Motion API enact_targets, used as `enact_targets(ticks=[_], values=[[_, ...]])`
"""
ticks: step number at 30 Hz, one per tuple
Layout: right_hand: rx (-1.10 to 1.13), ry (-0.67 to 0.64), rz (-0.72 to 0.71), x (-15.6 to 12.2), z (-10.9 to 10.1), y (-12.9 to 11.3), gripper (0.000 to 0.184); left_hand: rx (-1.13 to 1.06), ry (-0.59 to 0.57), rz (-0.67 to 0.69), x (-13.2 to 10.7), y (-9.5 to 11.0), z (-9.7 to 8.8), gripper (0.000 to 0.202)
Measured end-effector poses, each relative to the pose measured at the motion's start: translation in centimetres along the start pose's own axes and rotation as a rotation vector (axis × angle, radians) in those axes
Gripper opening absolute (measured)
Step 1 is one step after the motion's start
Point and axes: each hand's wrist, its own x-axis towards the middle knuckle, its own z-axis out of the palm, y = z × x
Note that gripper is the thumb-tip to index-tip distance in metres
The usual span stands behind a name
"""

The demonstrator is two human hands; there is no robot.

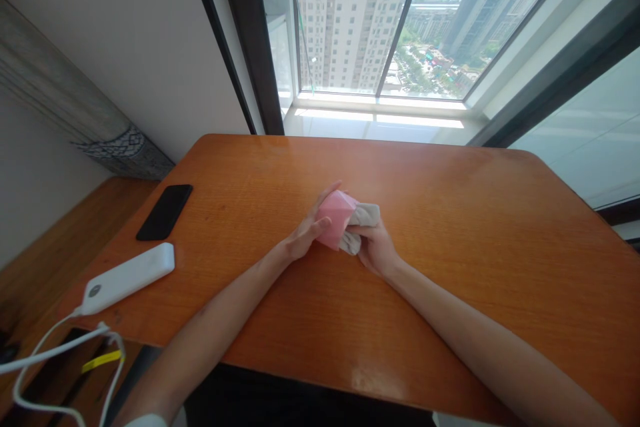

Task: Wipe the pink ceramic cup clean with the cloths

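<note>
A pink faceted object stands at the middle of the wooden table, its angular planes catching the light. My left hand cups it from the left, with the fingers pressed along its side. A crumpled grey cloth sits against its right side and is partly hidden by the pink object and my fingers. My right hand grips that cloth from below and presses it against the pink object. The cloth's lower fold shows between my hands.
A black smartphone lies face down near the table's left edge. Below it is a white power bank with a white cable that runs over the front left corner. A window with a high-rise view stands beyond the table's far edge.
</note>
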Motion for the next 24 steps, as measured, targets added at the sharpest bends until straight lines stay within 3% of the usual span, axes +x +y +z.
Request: enact_targets(ticks=[4, 12, 15, 17, 20, 24], values=[[0.406, 0.063, 0.292, 0.8, -0.1, -0.3, 0.017, 0.038, 0.001, 0.015, 0.2, -0.1, -0.1, 0.102], [0.393, 0.092, 0.279, 0.8, -0.5, -0.6, 0.021, 0.072, 0.019, 0.004, 0.4, -0.3, 0.4, 0.097], [0.14, 0.036, 0.112, 0.5, -0.7, -0.6, 0.015, 0.111, 0.041, 0.0, 0.2, -0.5, 0.4, 0.088], [-0.094, -0.071, -0.032, 0.2, -1.1, -0.7, 0.004, 0.105, 0.041, -0.012, 0.1, -0.6, 0.4, 0.083], [-0.297, -0.253, -0.157, 0.1, -2.0, -1.3, 0.022, 0.066, 0.019, -0.021, 0.1, -0.6, 0.4, 0.079], [-0.46, -0.4, -0.271, 0.4, -2.9, -2.0, 0.019, 0.061, -0.028, -0.002, 0.3, -0.1, 0.4, 0.08]])
